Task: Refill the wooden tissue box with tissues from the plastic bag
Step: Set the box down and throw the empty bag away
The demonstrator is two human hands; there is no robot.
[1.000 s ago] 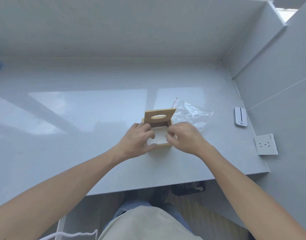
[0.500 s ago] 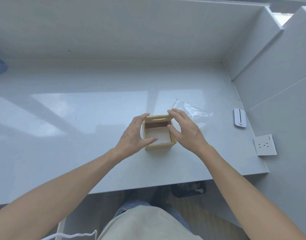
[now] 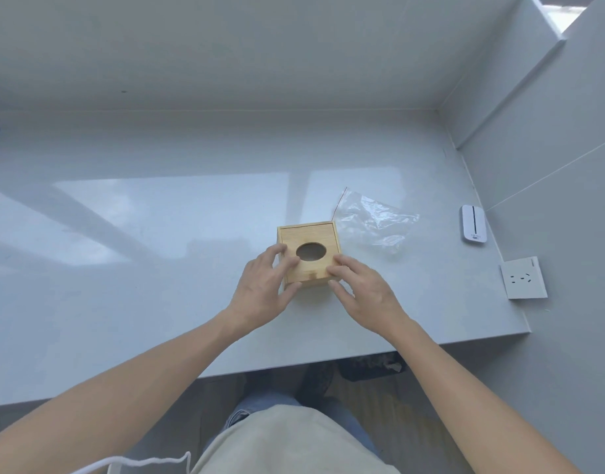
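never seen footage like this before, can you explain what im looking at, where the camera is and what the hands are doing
There is no machine here: a person wears a camera on the head, looking forward and down at their own bare hands. The left hand and right hand rest their fingers on a small wooden tissue box with a round hole in its lid, which sits closed on a grey counter. Neither hand lifts anything. Beside the box lies a clear plastic bag that looks empty. Further right are a small white device and a wall socket.

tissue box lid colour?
Light natural wood lid, dark oval opening; head view.
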